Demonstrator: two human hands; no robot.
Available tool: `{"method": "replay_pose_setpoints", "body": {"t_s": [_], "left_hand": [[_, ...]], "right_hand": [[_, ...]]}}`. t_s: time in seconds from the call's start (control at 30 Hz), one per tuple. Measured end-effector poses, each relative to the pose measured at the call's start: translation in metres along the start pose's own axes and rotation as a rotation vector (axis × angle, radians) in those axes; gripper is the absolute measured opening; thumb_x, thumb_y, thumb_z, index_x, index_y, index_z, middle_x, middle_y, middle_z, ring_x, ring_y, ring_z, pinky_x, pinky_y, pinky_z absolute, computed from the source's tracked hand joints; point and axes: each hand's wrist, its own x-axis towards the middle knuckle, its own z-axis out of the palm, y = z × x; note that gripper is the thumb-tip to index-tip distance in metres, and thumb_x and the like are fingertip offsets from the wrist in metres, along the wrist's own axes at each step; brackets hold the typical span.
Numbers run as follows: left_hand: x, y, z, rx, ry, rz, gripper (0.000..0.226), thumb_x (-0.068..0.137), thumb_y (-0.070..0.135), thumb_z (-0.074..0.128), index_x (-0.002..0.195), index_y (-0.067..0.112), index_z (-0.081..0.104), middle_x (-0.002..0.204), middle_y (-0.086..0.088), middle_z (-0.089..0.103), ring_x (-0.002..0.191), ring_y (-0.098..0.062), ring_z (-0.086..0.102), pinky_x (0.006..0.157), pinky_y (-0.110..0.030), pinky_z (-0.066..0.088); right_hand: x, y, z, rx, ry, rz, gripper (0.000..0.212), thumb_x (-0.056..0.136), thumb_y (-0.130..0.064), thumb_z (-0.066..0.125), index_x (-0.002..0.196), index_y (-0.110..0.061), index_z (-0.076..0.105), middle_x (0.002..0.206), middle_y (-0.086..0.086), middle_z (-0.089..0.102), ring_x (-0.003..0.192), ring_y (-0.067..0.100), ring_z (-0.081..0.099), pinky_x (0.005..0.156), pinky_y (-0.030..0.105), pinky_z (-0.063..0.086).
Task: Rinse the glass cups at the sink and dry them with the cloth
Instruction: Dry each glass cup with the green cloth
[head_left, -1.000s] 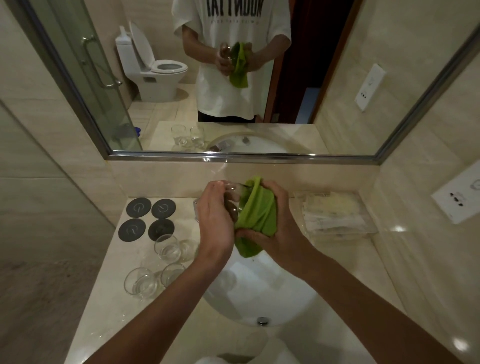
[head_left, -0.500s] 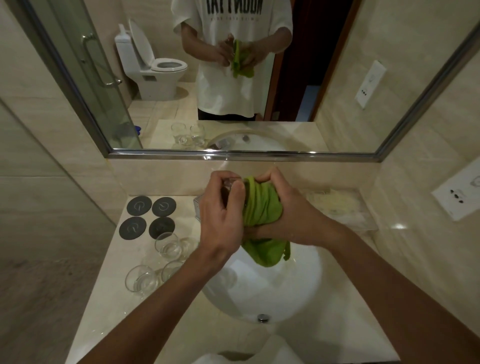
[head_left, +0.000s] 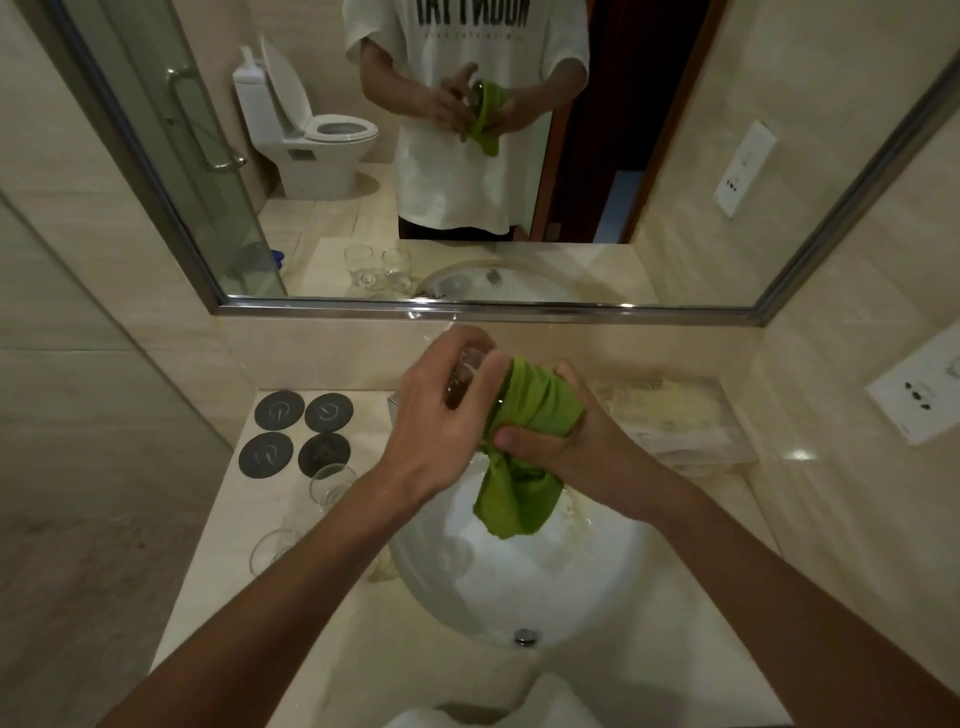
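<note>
My left hand (head_left: 441, 415) grips a clear glass cup (head_left: 467, 371) above the white sink (head_left: 519, 582). My right hand (head_left: 566, 441) squeezes a green cloth (head_left: 535, 405) pressed into the cup's mouth; the cloth's tail (head_left: 514, 499) hangs down over the basin. Two more glass cups (head_left: 332, 480) (head_left: 272, 551) stand on the counter left of the sink, partly hidden by my left forearm.
Four dark round coasters (head_left: 301, 431) lie at the counter's back left. A clear tray of packets (head_left: 670, 415) sits at the back right. A wall mirror (head_left: 675, 156) hangs behind the sink, a socket plate (head_left: 919, 395) on the right wall.
The cloth has turned in the cup and its tail now hangs lower over the basin. My left hand's fingers have shifted around the cup; both hands stay above the sink.
</note>
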Motion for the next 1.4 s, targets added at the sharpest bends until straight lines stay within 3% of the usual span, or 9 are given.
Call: {"method": "replay_pose_setpoints", "body": {"t_s": [0.17, 0.3, 0.47, 0.67, 0.8, 1.0, 1.1, 1.23, 1.4], "left_hand": [[0.002, -0.002, 0.007, -0.119, 0.017, -0.258, 0.027, 0.100, 0.036, 0.045, 0.078, 0.022, 0.054, 0.071, 0.012, 0.057, 0.068, -0.008, 0.054, 0.066, -0.034, 0.046], [0.002, -0.002, 0.012, -0.173, 0.031, -0.385, 0.031, 0.100, 0.039, 0.044, 0.077, 0.022, 0.053, 0.067, 0.011, 0.053, 0.068, -0.009, 0.052, 0.068, -0.030, 0.045], [0.001, 0.003, 0.006, -0.054, 0.029, -0.152, 0.028, 0.096, 0.042, 0.048, 0.084, 0.019, 0.059, 0.073, 0.006, 0.059, 0.069, -0.005, 0.056, 0.061, -0.017, 0.045], [0.008, 0.004, -0.005, -0.061, -0.076, 0.011, 0.037, 0.088, 0.047, 0.055, 0.104, 0.015, 0.062, 0.091, 0.002, 0.064, 0.079, -0.012, 0.061, 0.069, -0.024, 0.050], [0.002, -0.013, -0.014, -0.271, -0.132, -0.232, 0.059, 0.075, 0.056, 0.065, 0.126, 0.029, 0.051, 0.116, 0.004, 0.058, 0.092, -0.010, 0.063, 0.074, -0.024, 0.053], [-0.013, -0.026, -0.008, -0.377, -0.127, -0.354, 0.020, 0.089, -0.005, 0.060, 0.101, 0.009, 0.068, 0.079, 0.013, 0.068, 0.073, 0.000, 0.060, 0.068, -0.016, 0.047], [-0.016, -0.030, -0.005, -0.448, -0.091, -0.374, 0.021, 0.087, 0.014, 0.064, 0.107, 0.008, 0.068, 0.079, 0.012, 0.065, 0.077, -0.005, 0.059, 0.075, -0.023, 0.047], [-0.022, -0.027, 0.003, -0.651, -0.100, -0.419, 0.051, 0.086, 0.038, 0.061, 0.125, 0.006, 0.054, 0.108, -0.021, 0.062, 0.096, -0.038, 0.055, 0.084, -0.053, 0.041], [-0.022, -0.021, 0.011, -0.857, -0.085, -0.550, 0.047, 0.089, 0.039, 0.053, 0.131, 0.017, 0.050, 0.124, -0.015, 0.064, 0.113, -0.031, 0.062, 0.094, -0.048, 0.050]], "right_hand": [[0.000, -0.006, 0.003, -0.565, 0.082, -0.210, 0.076, 0.069, -0.032, 0.090, 0.120, -0.034, 0.034, 0.119, -0.012, 0.050, 0.103, 0.000, 0.055, 0.083, 0.023, 0.053], [0.007, 0.003, 0.004, -1.107, 0.179, -0.573, 0.086, 0.064, -0.032, 0.092, 0.126, -0.023, 0.033, 0.123, 0.015, 0.051, 0.105, 0.027, 0.058, 0.076, 0.036, 0.055], [0.003, -0.011, 0.003, -0.575, 0.091, -0.202, 0.075, 0.064, -0.032, 0.092, 0.115, -0.032, 0.037, 0.113, -0.007, 0.058, 0.097, 0.009, 0.063, 0.076, 0.029, 0.058], [0.007, -0.003, -0.014, 0.106, -0.105, 0.034, 0.058, 0.071, -0.021, 0.087, 0.116, -0.013, 0.052, 0.104, 0.006, 0.069, 0.099, 0.027, 0.068, 0.088, 0.045, 0.056], [0.004, 0.001, -0.008, 0.111, 0.084, -0.050, 0.062, 0.070, -0.019, 0.085, 0.121, -0.011, 0.051, 0.106, 0.006, 0.068, 0.097, 0.022, 0.069, 0.080, 0.032, 0.057], [0.001, 0.007, -0.004, 0.110, 0.192, -0.120, 0.061, 0.068, -0.017, 0.083, 0.120, -0.010, 0.051, 0.103, 0.001, 0.070, 0.096, 0.018, 0.069, 0.078, 0.030, 0.057], [0.000, 0.005, -0.003, 0.031, 0.222, -0.155, 0.057, 0.068, -0.021, 0.083, 0.114, -0.011, 0.053, 0.097, -0.009, 0.070, 0.090, 0.010, 0.069, 0.074, 0.026, 0.057], [-0.002, 0.002, 0.000, -0.073, 0.265, -0.226, 0.055, 0.065, -0.020, 0.084, 0.109, -0.014, 0.052, 0.092, -0.020, 0.067, 0.084, 0.001, 0.066, 0.069, 0.018, 0.054], [-0.002, 0.004, 0.006, -0.111, 0.322, -0.293, 0.067, 0.060, -0.025, 0.088, 0.115, -0.022, 0.050, 0.104, -0.019, 0.066, 0.097, 0.004, 0.066, 0.076, 0.020, 0.055]]}}
